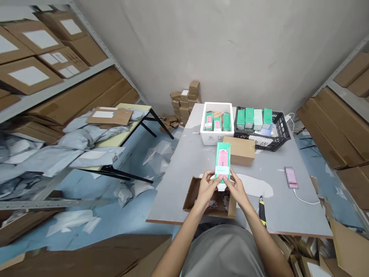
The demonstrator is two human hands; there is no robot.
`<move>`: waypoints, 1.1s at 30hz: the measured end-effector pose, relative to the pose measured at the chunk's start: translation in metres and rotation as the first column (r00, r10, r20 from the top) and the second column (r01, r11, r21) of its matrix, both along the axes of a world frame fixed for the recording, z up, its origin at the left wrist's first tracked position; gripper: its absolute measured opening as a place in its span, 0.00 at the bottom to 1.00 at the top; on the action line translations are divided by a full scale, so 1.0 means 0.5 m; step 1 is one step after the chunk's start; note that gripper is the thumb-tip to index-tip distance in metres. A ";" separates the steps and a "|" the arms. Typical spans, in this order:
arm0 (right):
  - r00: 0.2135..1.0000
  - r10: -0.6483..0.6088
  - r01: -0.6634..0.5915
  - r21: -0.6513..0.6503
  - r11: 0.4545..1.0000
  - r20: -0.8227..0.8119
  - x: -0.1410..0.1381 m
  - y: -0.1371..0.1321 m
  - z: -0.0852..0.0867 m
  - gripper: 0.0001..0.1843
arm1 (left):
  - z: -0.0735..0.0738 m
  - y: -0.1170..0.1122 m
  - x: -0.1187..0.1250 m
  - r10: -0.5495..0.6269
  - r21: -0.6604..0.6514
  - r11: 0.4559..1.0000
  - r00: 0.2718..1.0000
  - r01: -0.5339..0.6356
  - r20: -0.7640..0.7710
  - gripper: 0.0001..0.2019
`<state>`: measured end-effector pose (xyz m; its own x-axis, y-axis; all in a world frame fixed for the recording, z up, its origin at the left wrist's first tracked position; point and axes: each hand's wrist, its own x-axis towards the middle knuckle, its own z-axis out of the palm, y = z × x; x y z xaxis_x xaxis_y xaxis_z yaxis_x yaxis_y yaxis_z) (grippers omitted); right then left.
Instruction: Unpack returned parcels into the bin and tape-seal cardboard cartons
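Between both hands I hold a slim green box [222,156] with a pink picture on its face, raised above the table. My left hand [208,187] grips its lower left side, and my right hand [236,187] grips the lower right, thumbs on the front. A small white flap sticks out at the bottom end. Below my hands stands an open cardboard box [191,195] with crumpled packing inside, partly hidden by my arms. Just beyond the green box lies a closed brown carton [242,151].
A white foam bin [211,137] and a black crate [278,132] hold several green boxes. A yellow-black utility knife [262,211] and a phone [291,177] with a cable lie on the right. Left, a side table [138,109] carries grey parcels; shelves of cartons [31,75] flank me.
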<state>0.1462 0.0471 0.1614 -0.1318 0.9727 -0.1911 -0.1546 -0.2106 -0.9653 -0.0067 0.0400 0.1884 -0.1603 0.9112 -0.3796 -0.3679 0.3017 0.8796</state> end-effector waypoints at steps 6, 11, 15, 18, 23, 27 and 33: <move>0.989 -0.136 0.144 0.135 0.980 -0.064 -0.039 0.271 0.042 0.41 | 0.031 0.259 0.002 0.042 0.148 0.988 0.998 -0.034 -0.045 0.36; 0.976 -0.102 0.116 0.062 0.991 -0.193 -0.056 0.512 0.111 0.31 | 0.114 0.487 0.006 0.092 0.242 0.970 0.971 -0.037 -0.219 0.24; 0.975 -0.209 0.198 -0.138 0.970 -0.071 -0.022 0.555 0.090 0.20 | 0.105 0.503 -0.034 0.121 0.243 0.968 0.956 -0.054 -0.266 0.17; 0.983 -0.184 0.180 -0.130 0.975 -0.019 0.052 0.450 0.001 0.22 | 0.026 0.390 -0.113 0.157 0.294 0.954 0.935 -0.060 -0.319 0.15; 0.949 -0.296 0.314 -0.244 0.917 0.110 0.210 0.121 -0.168 0.33 | -0.140 0.100 -0.273 0.331 0.200 0.941 0.858 -0.272 -0.392 0.24; 0.944 -0.280 0.329 -0.480 0.813 0.172 0.258 -0.090 -0.253 0.31 | -0.229 -0.057 -0.319 0.260 -0.168 0.924 0.887 -0.343 -0.381 0.28; 0.930 -0.360 0.336 -0.548 0.766 0.066 0.216 -0.169 -0.287 0.27 | -0.268 -0.125 -0.263 0.121 -0.244 0.947 0.935 -0.210 -0.333 0.27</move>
